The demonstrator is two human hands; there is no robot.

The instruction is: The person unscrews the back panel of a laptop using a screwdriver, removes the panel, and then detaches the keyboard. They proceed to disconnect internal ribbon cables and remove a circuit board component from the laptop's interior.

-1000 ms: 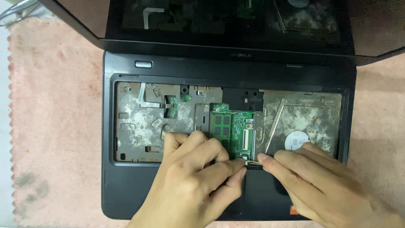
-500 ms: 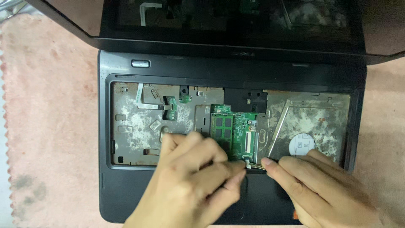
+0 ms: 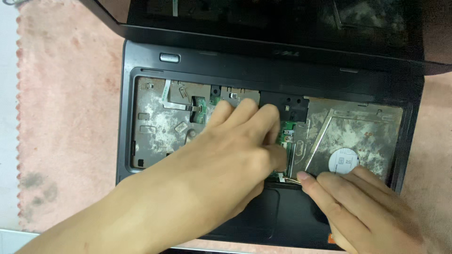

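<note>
An opened black laptop (image 3: 141, 56) lies with its keyboard removed, so the dusty metal tray (image 3: 155, 127) inside shows. My left hand (image 3: 230, 150) reaches in from the lower left and lies over the green circuit board (image 3: 287, 131), hiding most of it. Its fingertips rest by a black recess (image 3: 287, 106). My right hand (image 3: 358, 207) comes from the lower right over the palm rest. Its index fingertip touches the end of a thin flat cable (image 3: 288, 178) at the board's lower edge. I cannot see whether it pinches the cable.
The laptop's dark screen (image 3: 282, 23) is tilted back at the top. A round white sticker (image 3: 346, 161) sits on the right metal plate. A silver power button (image 3: 169, 58) is at the upper left. A pink cloth mat (image 3: 61, 117) lies under the laptop.
My left hand moved up from the cable end and now covers the green board. My right fingertip stays at the cable. The camera moved closer and shifted left.
</note>
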